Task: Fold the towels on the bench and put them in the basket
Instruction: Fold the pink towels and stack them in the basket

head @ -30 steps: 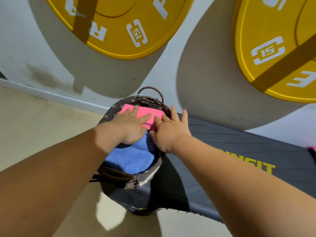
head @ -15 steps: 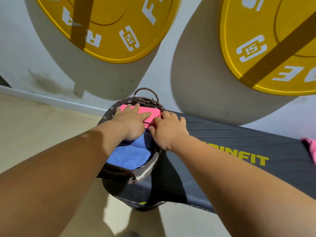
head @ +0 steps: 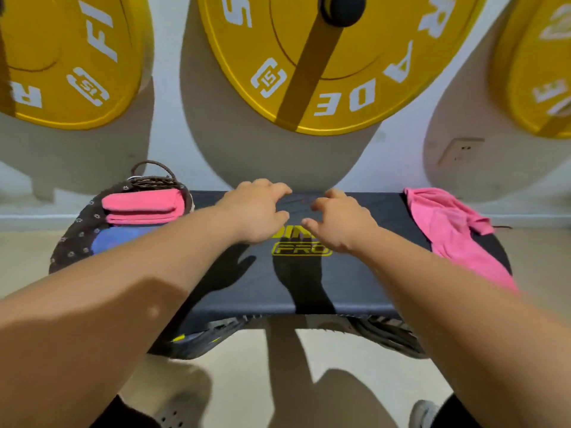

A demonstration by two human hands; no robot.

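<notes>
A dark woven basket (head: 77, 230) with a flowered lining stands at the left end of the black bench (head: 309, 282). Inside it a folded pink towel (head: 142, 205) lies at the far side, with a folded blue towel (head: 114, 239) in front of it. An unfolded pink towel (head: 454, 230) lies crumpled at the bench's right end. My left hand (head: 256, 211) and my right hand (head: 336, 220) hover side by side over the bench's middle, fingers loosely curled, holding nothing.
Large yellow weight plates (head: 312, 57) hang on the white wall behind the bench. A wall socket (head: 460, 149) sits at the right. Beige floor lies below, with my shoes (head: 182, 412) at the bottom edge.
Both hands have left the folded pink towel in the basket and moved right, over the middle of the bench. The view has swung right, showing the crumpled pink towel.
</notes>
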